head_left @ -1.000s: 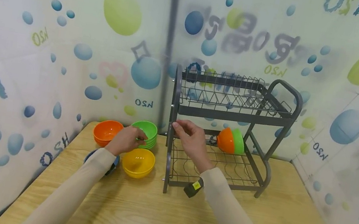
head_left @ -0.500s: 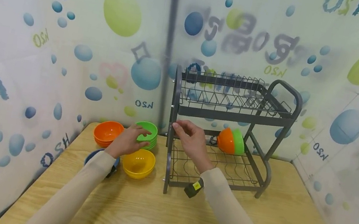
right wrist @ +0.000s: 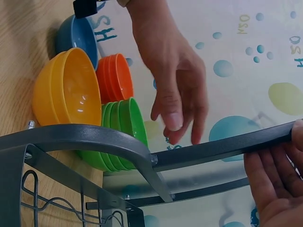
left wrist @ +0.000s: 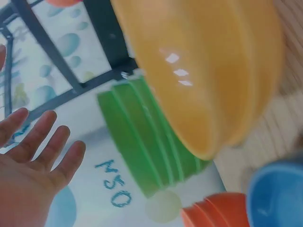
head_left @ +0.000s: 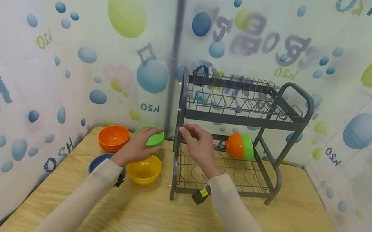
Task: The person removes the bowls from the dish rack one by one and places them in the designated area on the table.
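Note:
My left hand (head_left: 141,147), fingers spread and holding nothing, hovers over the stack of green bowls (head_left: 156,139) and partly hides them. In the left wrist view its fingers are apart from the green stack (left wrist: 142,137). Yellow bowls (head_left: 144,171) stand nearest below that hand; orange bowls (head_left: 112,138) and a blue bowl (head_left: 98,163) are to its left, the blue one partly covered by the wrist. My right hand (head_left: 199,145) grips the left upright of the dark two-tier dish rack (head_left: 241,121), thumb and fingers on either side of the bar (right wrist: 208,153).
An orange bowl (head_left: 234,146) and a green bowl (head_left: 247,147) sit on their sides, nested, in the rack's lower tier. Wire slots fill the upper tier (head_left: 237,100). Patterned curtains hang behind and beside the wooden table (head_left: 159,227).
The left hand has spread its fingers and shifted slightly right and up over the green bowls. My right hand keeps its place on the rack.

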A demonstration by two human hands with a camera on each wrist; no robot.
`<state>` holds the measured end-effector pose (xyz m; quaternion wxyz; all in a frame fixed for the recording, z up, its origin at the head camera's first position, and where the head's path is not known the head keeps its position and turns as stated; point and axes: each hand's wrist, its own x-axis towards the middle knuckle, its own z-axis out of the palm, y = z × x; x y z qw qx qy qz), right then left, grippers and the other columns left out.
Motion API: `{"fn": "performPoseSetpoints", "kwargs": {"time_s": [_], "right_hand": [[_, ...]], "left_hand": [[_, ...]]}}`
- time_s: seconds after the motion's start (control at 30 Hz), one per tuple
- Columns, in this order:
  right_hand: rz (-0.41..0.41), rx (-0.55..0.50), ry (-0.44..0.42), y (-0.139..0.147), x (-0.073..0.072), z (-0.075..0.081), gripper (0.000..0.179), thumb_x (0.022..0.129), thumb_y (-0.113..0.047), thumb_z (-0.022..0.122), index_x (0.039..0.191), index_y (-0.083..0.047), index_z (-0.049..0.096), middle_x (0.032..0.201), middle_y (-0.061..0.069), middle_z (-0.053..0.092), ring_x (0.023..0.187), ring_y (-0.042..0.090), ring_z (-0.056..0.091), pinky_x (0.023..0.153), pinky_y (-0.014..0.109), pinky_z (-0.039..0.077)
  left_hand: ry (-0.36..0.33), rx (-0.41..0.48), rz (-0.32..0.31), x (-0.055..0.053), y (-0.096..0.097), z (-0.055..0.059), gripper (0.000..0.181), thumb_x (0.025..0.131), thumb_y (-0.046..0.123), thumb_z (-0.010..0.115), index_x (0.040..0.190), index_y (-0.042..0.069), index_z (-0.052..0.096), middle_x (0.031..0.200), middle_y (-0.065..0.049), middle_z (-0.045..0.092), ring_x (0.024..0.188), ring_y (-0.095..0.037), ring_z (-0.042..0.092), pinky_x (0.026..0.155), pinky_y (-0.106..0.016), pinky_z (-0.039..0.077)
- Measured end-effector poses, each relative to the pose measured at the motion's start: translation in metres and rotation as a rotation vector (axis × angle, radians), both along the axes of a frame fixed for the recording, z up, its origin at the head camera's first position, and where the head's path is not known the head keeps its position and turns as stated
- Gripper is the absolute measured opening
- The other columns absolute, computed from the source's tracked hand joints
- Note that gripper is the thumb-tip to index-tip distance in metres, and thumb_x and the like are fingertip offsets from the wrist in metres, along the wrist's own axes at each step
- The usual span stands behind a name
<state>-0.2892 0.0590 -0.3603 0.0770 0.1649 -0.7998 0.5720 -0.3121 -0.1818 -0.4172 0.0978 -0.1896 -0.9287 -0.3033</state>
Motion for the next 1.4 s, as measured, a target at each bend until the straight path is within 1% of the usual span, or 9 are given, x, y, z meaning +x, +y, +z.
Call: {"fn": "performPoseSetpoints", "kwargs": {"time_s": [0.1, 0.27, 0.43, 0.67, 0.87, 1.03, 1.17, 1.3, 1.4], "right_hand": [[0.009, -0.002, 0.016, 0.001, 0.0, -0.001, 0.034, 0.101, -0.042, 0.064, 0.124, -0.018, 0.071, 0.116, 0.002, 0.075, 0.102, 0.021, 0.074, 0.097, 0.041, 0.059], [0.027, 0.01, 0.048, 0.004, 0.0, 0.0, 0.032, 0.102, -0.038, 0.063, 0.124, -0.015, 0.072, 0.115, 0.004, 0.076, 0.103, 0.028, 0.074, 0.099, 0.044, 0.058], [0.046, 0.068, 0.074, 0.009, 0.001, 0.002, 0.035, 0.103, -0.038, 0.061, 0.128, -0.016, 0.071, 0.118, 0.004, 0.075, 0.107, 0.027, 0.073, 0.102, 0.045, 0.057], [0.094, 0.2, 0.128, 0.022, 0.005, 0.005, 0.042, 0.105, -0.04, 0.058, 0.14, -0.017, 0.063, 0.135, 0.003, 0.069, 0.121, 0.023, 0.067, 0.105, 0.044, 0.055], [0.081, 0.361, 0.214, 0.045, 0.0, 0.001, 0.05, 0.102, -0.045, 0.06, 0.146, -0.022, 0.057, 0.149, 0.003, 0.058, 0.131, 0.027, 0.06, 0.11, 0.05, 0.051], [0.039, 0.474, 0.214, 0.068, -0.006, -0.007, 0.06, 0.098, -0.047, 0.066, 0.151, -0.021, 0.052, 0.157, 0.005, 0.049, 0.144, 0.033, 0.045, 0.117, 0.059, 0.039], [0.009, 0.52, 0.21, 0.086, -0.014, -0.013, 0.065, 0.098, -0.041, 0.07, 0.153, -0.016, 0.048, 0.16, 0.01, 0.043, 0.147, 0.036, 0.039, 0.118, 0.061, 0.037], [-0.028, 0.532, 0.239, 0.104, -0.023, -0.019, 0.064, 0.098, -0.034, 0.071, 0.153, -0.012, 0.046, 0.16, 0.016, 0.042, 0.15, 0.04, 0.034, 0.122, 0.064, 0.03], [-0.078, 0.55, 0.275, 0.116, -0.031, -0.023, 0.062, 0.099, -0.031, 0.07, 0.152, -0.01, 0.047, 0.157, 0.019, 0.046, 0.148, 0.042, 0.037, 0.122, 0.064, 0.028]], "left_hand": [[0.019, 0.051, -0.038, 0.004, 0.006, 0.006, 0.072, 0.093, 0.052, 0.071, 0.154, 0.027, 0.044, 0.149, -0.007, 0.054, 0.141, -0.032, 0.047, 0.117, -0.061, 0.039], [0.069, 0.136, -0.123, 0.013, 0.019, 0.019, 0.072, 0.093, 0.043, 0.075, 0.154, 0.022, 0.044, 0.148, -0.01, 0.056, 0.136, -0.033, 0.053, 0.114, -0.056, 0.044], [0.064, 0.212, -0.157, 0.022, 0.032, 0.03, 0.073, 0.093, 0.045, 0.075, 0.154, 0.021, 0.044, 0.149, -0.008, 0.055, 0.135, -0.027, 0.055, 0.113, -0.053, 0.047], [0.051, 0.342, -0.206, 0.027, 0.044, 0.04, 0.067, 0.097, 0.038, 0.072, 0.155, 0.026, 0.042, 0.146, -0.005, 0.058, 0.133, -0.026, 0.057, 0.11, -0.052, 0.05], [0.0, 0.447, -0.19, 0.028, 0.051, 0.049, 0.058, 0.1, 0.037, 0.067, 0.153, 0.026, 0.044, 0.137, -0.007, 0.064, 0.127, -0.026, 0.061, 0.109, -0.052, 0.051], [-0.029, 0.513, -0.139, 0.029, 0.055, 0.056, 0.051, 0.102, 0.038, 0.064, 0.148, 0.023, 0.05, 0.131, -0.007, 0.066, 0.125, -0.026, 0.063, 0.112, -0.055, 0.048], [-0.022, 0.561, -0.13, 0.03, 0.059, 0.062, 0.047, 0.102, 0.038, 0.063, 0.144, 0.019, 0.056, 0.129, -0.007, 0.068, 0.123, -0.026, 0.066, 0.112, -0.054, 0.047], [0.009, 0.589, -0.133, 0.028, 0.064, 0.065, 0.039, 0.103, 0.036, 0.063, 0.134, 0.013, 0.063, 0.124, -0.009, 0.07, 0.109, -0.026, 0.07, 0.104, -0.047, 0.056], [0.025, 0.605, -0.132, 0.025, 0.067, 0.065, 0.033, 0.103, 0.034, 0.063, 0.126, 0.011, 0.067, 0.119, -0.01, 0.071, 0.098, -0.026, 0.069, 0.093, -0.042, 0.061]]}}
